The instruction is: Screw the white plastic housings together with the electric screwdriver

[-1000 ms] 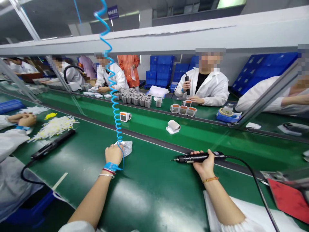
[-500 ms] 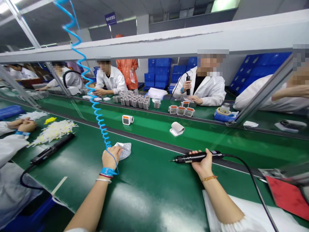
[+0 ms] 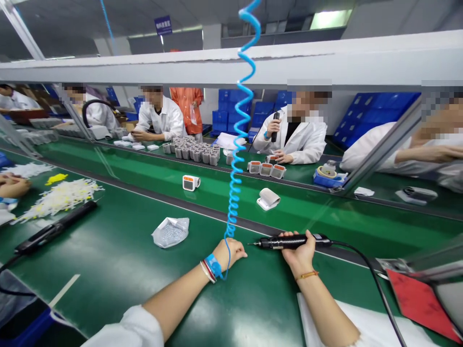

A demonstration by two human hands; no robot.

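Note:
My right hand is wrapped round a black electric screwdriver, held level with its bit pointing left. Just left of the bit's tip is my left hand, its fingers pinched together; whatever they hold is too small to make out. A blue coiled wrist-strap cord rises from the band on my left wrist. To the left of that hand, a clear plastic bag of tiny metal pieces lies open on the green bench.
On the green belt beyond sit a white device with an orange-edged screen and another with a grey cuff. At left are a second screwdriver, a heap of white strips and a co-worker's hands. A red sheet lies at right.
My left hand has left the plastic bag and moved right, close to the screwdriver's bit, and the coiled cord has swung with it. My right hand still grips the screwdriver. The view has shifted slightly.

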